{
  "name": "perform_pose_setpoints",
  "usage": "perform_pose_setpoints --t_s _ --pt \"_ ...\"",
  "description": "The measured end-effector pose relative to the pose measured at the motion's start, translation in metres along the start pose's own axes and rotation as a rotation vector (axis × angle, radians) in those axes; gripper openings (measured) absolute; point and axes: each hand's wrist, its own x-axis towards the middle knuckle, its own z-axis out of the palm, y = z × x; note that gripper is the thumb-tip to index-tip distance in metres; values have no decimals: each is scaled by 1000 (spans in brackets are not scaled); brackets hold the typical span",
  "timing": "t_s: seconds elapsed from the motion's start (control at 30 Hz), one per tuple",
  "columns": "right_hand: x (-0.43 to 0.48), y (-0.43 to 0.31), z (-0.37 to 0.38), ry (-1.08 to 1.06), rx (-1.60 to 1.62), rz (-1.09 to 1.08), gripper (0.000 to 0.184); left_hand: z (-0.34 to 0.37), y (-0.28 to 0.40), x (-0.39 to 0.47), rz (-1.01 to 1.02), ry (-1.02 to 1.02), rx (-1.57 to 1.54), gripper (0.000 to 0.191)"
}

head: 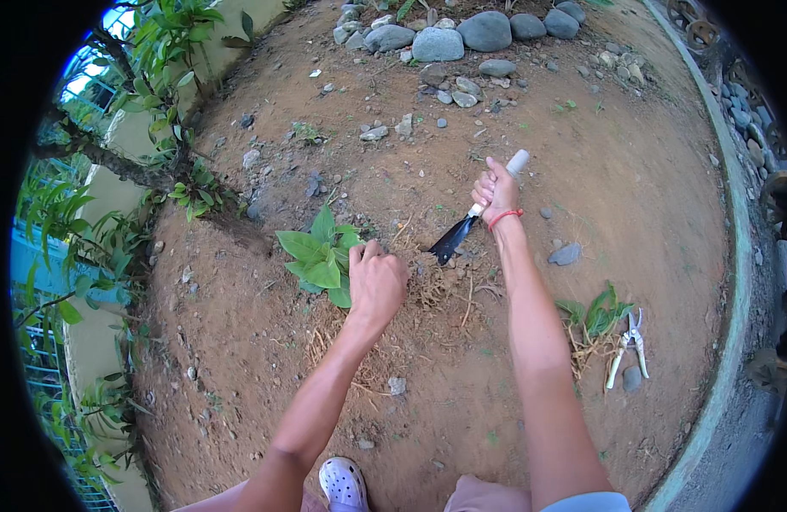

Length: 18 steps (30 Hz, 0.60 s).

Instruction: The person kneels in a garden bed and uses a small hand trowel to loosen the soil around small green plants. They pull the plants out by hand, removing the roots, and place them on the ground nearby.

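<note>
A leafy green plant (320, 259) lies tipped to the left, its stem closed in the fist of my left hand (378, 279). To the right of that fist, a tangle of pale roots (439, 288) spreads over loose brown soil; my hand hides where stem and roots meet. My right hand (497, 192), with a red bracelet (505, 219) at the wrist, grips a hand trowel by its pale handle. The trowel's dark blade (454, 240) slants down to the left, its tip just above or at the soil by the roots.
Pruning shears (629, 349) lie at the right beside a second uprooted plant (599, 313). Rounded stones (438, 45) edge a bed at the far side. A small tree (131, 168) and a low wall (89, 339) stand left; a concrete curb (739, 281) runs along the right.
</note>
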Motion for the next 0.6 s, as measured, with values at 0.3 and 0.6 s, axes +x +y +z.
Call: perform_pose_setpoints --t_s 0.3,0.6 --pt "-182 29 39 -130 -351 -658 35 -34 17 -35 99 95 7 7" --pt "-146 -41 67 48 -177 -561 31 -94 2 -39 -142 70 -126 14"
